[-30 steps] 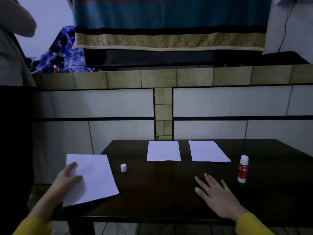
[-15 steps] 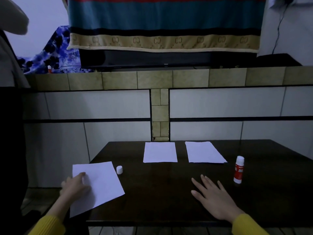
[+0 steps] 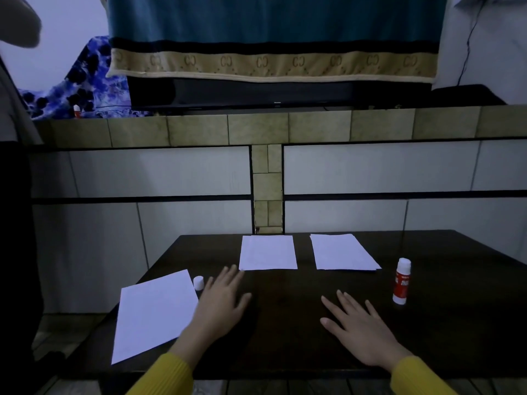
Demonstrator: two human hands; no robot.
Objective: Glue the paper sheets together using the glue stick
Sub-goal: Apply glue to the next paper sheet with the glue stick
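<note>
Three white paper lots lie on the dark table [image 3: 285, 352]: one sheet [image 3: 152, 315] at the near left overhanging the left edge, one sheet [image 3: 268, 252] at the far middle, and a small stack [image 3: 342, 252] to its right. A red and white glue stick [image 3: 401, 282] stands upright at the right, uncapped; its white cap [image 3: 198, 282] sits by the left sheet. My left hand [image 3: 221, 306] lies flat with straight fingers just right of the left sheet, fingertips near the middle sheet. My right hand [image 3: 359, 329] rests flat on the table, left of the glue stick.
A tiled ledge [image 3: 256, 128] runs behind the table, with a dark soundbar [image 3: 256, 94] and hanging striped cloth [image 3: 271, 38] above it. A person's sleeve [image 3: 17, 24] shows at the upper left. A blue patterned fabric [image 3: 82, 86] lies on the ledge at left.
My left hand has let go of the left sheet and moved right onto the bare table towards the middle sheet. My right hand stays flat in place.
</note>
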